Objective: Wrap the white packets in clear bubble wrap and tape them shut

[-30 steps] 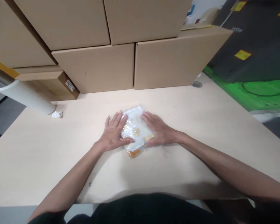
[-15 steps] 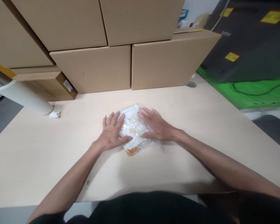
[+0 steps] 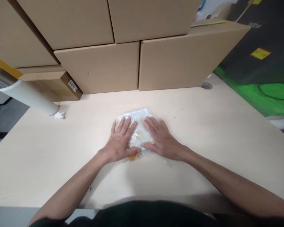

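Observation:
A clear plastic bag lies flat on the pale table, with something white and some yellow-orange parts showing through it. I cannot make out what the contents are. My left hand presses on the bag's left side, fingers spread and pointing away from me. Its thumb rests over an orange patch at the near edge. On the bag's right side lies my right hand, palm down with fingers stretched out. Between the two hands the middle of the bag shows, with a round yellowish spot on it.
Stacked cardboard boxes line the back of the table. At the left stand a white cylinder and a crumpled white scrap. A dark machine sits on a green surface at the right.
Both hands have shifted slightly towards me on the bag, and the left thumb now covers part of the orange patch. The bag looks flatter. The camera view has turned slightly left.

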`<control>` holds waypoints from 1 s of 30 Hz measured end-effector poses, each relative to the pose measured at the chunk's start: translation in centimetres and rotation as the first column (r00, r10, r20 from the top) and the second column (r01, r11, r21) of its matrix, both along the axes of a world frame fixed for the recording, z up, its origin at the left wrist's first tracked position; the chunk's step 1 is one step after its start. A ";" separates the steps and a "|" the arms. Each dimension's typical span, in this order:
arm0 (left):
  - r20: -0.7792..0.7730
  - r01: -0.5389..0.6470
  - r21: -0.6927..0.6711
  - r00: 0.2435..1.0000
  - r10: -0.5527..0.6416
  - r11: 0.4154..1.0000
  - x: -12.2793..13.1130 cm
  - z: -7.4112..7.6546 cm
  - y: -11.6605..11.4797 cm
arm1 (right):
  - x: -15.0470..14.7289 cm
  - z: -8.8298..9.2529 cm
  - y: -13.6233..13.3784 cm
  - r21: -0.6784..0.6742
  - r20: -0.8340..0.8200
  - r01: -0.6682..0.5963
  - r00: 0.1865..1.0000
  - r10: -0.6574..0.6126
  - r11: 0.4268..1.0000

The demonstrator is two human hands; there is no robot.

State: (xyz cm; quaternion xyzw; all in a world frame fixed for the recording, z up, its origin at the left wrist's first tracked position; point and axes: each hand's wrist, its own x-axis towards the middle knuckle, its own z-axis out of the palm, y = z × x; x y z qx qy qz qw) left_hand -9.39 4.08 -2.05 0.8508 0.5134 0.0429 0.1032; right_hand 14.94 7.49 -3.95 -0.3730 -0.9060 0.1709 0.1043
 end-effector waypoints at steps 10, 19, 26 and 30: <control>0.052 0.020 0.032 0.998 -0.021 0.999 -0.9 0.4 0.9 | 0.1 0.3 0.0 -0.023 -0.011 0.015 1.000 -0.015 1.000; 0.055 0.090 0.022 0.994 -0.091 0.996 -0.2 0.0 -0.1 | 0.4 0.5 0.7 -0.067 -0.083 0.001 0.997 -0.007 0.998; 0.378 -0.258 0.050 0.899 0.221 0.965 -1.0 0.8 0.1 | 2.4 0.2 2.8 -0.450 -0.576 0.358 0.584 -0.572 0.818; 0.568 -0.481 -0.226 0.641 0.516 0.847 -1.1 1.0 0.7 | 2.6 -0.2 3.4 -0.653 -0.524 0.268 0.516 -0.678 0.709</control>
